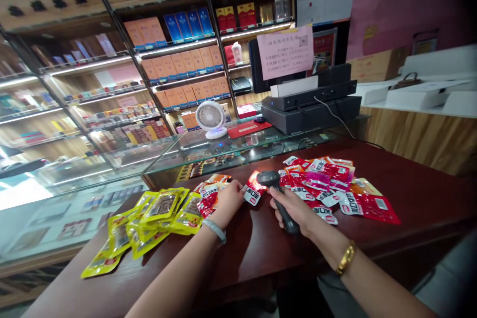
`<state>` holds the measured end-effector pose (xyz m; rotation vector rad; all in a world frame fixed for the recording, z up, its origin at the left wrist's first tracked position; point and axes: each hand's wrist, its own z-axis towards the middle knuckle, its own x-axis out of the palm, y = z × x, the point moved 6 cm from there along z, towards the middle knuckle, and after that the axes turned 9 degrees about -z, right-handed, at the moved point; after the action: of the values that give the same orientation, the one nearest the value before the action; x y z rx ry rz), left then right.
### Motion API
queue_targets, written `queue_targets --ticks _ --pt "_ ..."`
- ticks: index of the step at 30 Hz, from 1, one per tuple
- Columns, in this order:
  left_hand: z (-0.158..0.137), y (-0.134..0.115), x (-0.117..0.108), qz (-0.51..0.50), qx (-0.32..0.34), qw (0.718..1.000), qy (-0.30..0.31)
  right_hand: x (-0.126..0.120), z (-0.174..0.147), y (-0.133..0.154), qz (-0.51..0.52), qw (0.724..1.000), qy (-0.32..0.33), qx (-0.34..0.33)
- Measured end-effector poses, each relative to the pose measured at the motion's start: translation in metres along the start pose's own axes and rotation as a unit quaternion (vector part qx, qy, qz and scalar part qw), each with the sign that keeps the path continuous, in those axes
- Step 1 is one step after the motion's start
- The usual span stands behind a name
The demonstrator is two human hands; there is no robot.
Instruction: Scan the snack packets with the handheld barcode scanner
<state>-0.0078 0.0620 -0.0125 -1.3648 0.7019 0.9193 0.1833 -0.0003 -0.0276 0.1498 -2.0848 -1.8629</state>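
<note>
My right hand is wrapped round the handle of a dark barcode scanner, its head tilted towards a small red and white snack packet. Reddish light glows on the top of that packet. At its left edge, my left hand has its fingers pinched together on the packet. Red and white packets lie partly hidden behind this hand. Farther left is a loose heap of yellow snack packets. Right of the scanner, several red, white and pink packets overlap, with a larger red one at the end.
All the packets lie on a dark red-brown counter. Behind it stand a glass display case, a small white fan and a black cash register with a pink notice. Shelves of boxed goods line the wall.
</note>
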Motion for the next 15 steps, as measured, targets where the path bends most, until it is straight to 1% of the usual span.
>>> queue_targets --ticks 4,7,11,13,15 --pt "-0.013 0.013 -0.016 0.005 -0.025 1.000 -0.006 0.016 0.002 -0.004 -0.005 1.000 0.019 0.005" --pt "-0.016 0.028 -0.031 0.007 -0.054 0.998 -0.017 0.025 -0.001 -0.007 -0.011 0.999 0.029 0.007" --pt "-0.013 0.056 -0.058 0.022 -0.087 0.994 -0.066 0.032 -0.010 -0.012 -0.024 0.999 0.039 0.011" --pt "-0.012 0.068 -0.071 0.045 -0.098 0.990 -0.091 0.032 -0.015 -0.015 -0.030 0.999 0.043 0.014" --pt "-0.013 0.077 -0.078 0.076 -0.109 0.986 -0.102 0.031 -0.018 -0.017 -0.037 0.998 0.047 0.016"
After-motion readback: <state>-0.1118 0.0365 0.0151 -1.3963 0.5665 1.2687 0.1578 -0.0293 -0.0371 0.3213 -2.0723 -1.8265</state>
